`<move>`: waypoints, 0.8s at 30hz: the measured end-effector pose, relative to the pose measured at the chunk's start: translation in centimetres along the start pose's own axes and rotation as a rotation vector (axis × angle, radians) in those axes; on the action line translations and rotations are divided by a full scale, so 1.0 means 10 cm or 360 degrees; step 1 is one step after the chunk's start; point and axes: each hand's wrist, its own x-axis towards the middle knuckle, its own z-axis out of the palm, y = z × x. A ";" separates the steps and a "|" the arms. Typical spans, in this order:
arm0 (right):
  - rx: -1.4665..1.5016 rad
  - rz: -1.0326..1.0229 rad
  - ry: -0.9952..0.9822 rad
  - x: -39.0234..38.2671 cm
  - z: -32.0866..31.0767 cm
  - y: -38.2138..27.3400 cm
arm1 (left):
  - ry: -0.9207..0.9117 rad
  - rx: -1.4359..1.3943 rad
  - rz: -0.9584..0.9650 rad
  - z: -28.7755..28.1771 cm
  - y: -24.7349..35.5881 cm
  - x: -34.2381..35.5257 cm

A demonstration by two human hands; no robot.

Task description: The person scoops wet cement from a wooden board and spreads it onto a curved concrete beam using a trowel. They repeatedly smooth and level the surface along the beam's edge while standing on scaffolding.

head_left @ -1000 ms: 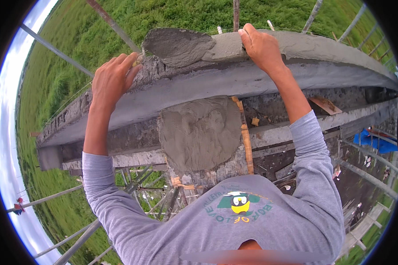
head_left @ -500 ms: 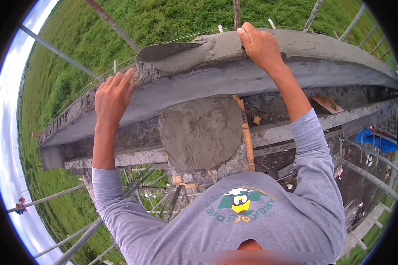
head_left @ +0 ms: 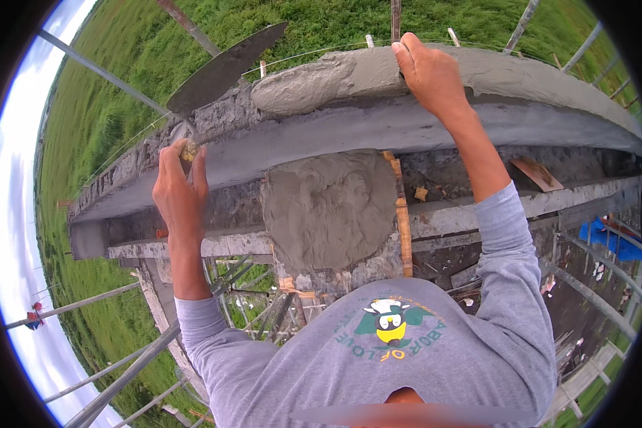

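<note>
My left hand [head_left: 180,187] is closed round the yellowish handle of a trowel [head_left: 225,69]. The trowel's long dark blade is tilted up past the wall's far edge, apart from the mortar. A thick band of wet grey mortar [head_left: 299,84] lies along the top of the curved concrete wall [head_left: 292,135], ending just right of the blade. Left of that end, the wall top is rough and bare. On the right, my right hand [head_left: 433,77] is closed at the wall's far top edge, thumb and fingers together; what it grips is hidden behind the hand and edge.
A wet mortar heap [head_left: 328,207] sits on a board with a wooden edge strip [head_left: 401,221] between me and the wall. A small plank [head_left: 536,175] lies in the trough at right. Scaffold poles [head_left: 103,75] surround the wall, a string line runs beyond it, and grass lies far below.
My left hand has drawn back slightly toward me, and the trowel blade has lifted off the mortar's end and swung up. My right hand stays closed at the far edge.
</note>
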 end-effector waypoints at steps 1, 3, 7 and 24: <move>0.0021 -0.0007 0.0010 0.00 0.00 0.00 | -0.0006 -0.0150 -0.0166 0.03 0.03 -0.22; 0.0019 -0.0009 -0.0015 0.00 0.01 0.02 | -0.0023 -0.0263 -0.0432 0.18 0.10 -0.76; 0.0001 -0.0053 -0.0017 0.00 0.01 0.04 | -0.0216 -0.0306 -0.0374 0.74 0.43 -1.92; 0.0035 -0.0090 0.0001 0.04 0.02 0.05 | -0.1121 -0.0236 -0.0105 -0.28 1.30 0.27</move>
